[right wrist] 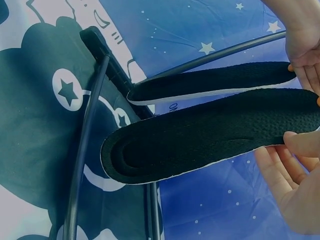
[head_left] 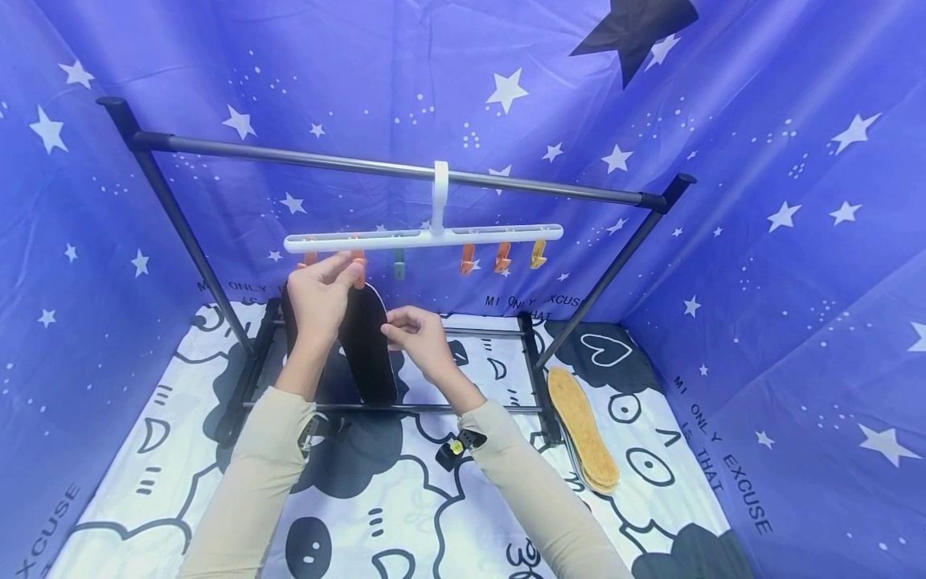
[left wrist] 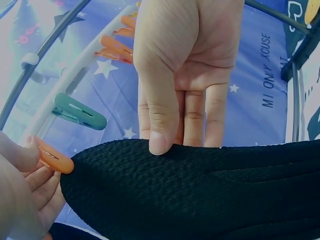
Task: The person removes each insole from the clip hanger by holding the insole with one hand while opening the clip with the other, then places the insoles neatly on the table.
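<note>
My left hand [head_left: 316,301] pinches an orange clip [left wrist: 56,159] that hangs from a white hanger [head_left: 499,234]. The clip's end meets the tip of a black insole [head_left: 367,346]. With thumb and fingers, my right hand [head_left: 421,342] pinches that insole's side edge near the upper end. Another black insole [right wrist: 210,82] hangs beside it on the left, its upper end at an orange clip [right wrist: 291,67] and partly hidden by my left hand in the head view. A green clip [left wrist: 80,111] on the hanger is just right of the held one.
The hanger hooks over the top bar [head_left: 289,155] of a dark metal rack. Two orange clips [head_left: 467,259] and a yellow clip [head_left: 538,254] hang at its right. Tan insoles [head_left: 584,430] lie stacked on the patterned cloth [head_left: 405,523] right of the rack. A starry blue curtain [head_left: 760,121] surrounds it.
</note>
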`<state>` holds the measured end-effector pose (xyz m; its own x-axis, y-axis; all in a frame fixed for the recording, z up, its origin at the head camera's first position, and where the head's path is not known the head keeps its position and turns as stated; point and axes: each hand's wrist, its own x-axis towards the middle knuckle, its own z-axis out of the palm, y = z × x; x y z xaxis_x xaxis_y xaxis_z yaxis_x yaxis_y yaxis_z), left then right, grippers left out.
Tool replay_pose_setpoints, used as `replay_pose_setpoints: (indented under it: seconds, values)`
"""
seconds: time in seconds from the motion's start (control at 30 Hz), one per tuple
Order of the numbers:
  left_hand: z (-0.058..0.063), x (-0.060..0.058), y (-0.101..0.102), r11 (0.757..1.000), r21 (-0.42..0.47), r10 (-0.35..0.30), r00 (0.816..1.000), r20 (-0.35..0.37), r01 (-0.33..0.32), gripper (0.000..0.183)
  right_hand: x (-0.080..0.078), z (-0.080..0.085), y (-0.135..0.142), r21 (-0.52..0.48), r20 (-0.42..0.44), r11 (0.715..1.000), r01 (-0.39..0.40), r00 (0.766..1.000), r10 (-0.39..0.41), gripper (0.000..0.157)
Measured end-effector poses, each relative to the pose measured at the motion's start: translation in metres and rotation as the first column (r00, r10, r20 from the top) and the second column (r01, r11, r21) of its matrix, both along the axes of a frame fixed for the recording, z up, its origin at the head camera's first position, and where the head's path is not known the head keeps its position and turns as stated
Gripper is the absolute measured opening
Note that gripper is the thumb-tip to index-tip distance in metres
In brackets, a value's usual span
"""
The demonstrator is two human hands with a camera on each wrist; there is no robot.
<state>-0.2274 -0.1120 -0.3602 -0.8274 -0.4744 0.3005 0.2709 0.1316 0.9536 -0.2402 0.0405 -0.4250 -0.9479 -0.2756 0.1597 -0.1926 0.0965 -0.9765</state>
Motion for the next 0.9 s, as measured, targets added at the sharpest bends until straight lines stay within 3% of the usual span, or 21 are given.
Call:
replay_pose_setpoints:
  seconds: [0.3,0.53,0.7,0.9]
  values:
    - [0.0,0.002,-0.002,0.999,-0.013,-0.035,0.999,-0.007,0.035,0.028,0.0,0.0,0.001,-0.014,0.017,1.0,-0.003,1.0,0.003,0.017]
    - [0.003,0.003,-0.006,0.987,0.079,-0.134,0.99,-0.042,0.137,0.029,-0.001,-0.005,0.002,-0.024,0.011,1.0,0.002,1.0,-0.001,0.018]
    - [0.006,0.005,-0.009,0.978,0.095,-0.184,0.983,-0.011,0.184,0.033,-0.002,-0.006,0.002,-0.029,0.017,1.0,0.001,1.0,0.0,0.018]
    - [0.008,0.006,-0.012,0.974,0.107,-0.204,0.977,0.055,0.198,0.039,0.0,-0.003,0.002,-0.042,0.035,0.999,-0.002,0.999,0.004,0.018]
